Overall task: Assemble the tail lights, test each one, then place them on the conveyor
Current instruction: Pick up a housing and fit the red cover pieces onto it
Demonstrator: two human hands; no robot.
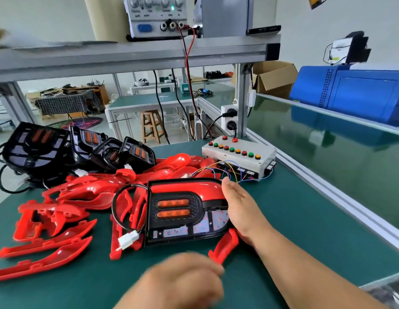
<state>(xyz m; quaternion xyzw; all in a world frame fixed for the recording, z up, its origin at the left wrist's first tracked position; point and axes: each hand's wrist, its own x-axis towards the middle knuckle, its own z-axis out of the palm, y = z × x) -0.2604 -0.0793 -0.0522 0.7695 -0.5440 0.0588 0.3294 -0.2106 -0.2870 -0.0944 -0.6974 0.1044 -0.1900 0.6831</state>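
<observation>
Right hand (241,208) rests flat, grip released, against the tail light (178,208); left hand (183,279) too blurred to tell.

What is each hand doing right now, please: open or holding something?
Left hand: blurred, fingers curled, apparently gripping the red trim piece.
Right hand: open, fingers straight against the tail light.

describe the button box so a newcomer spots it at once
On the green bench, follow the right edge back to the aluminium post with sockets. The button box sits at its foot. Unlike the red covers and black housings nearby, it is pale grey with rows of red, green and yellow buttons.
</observation>
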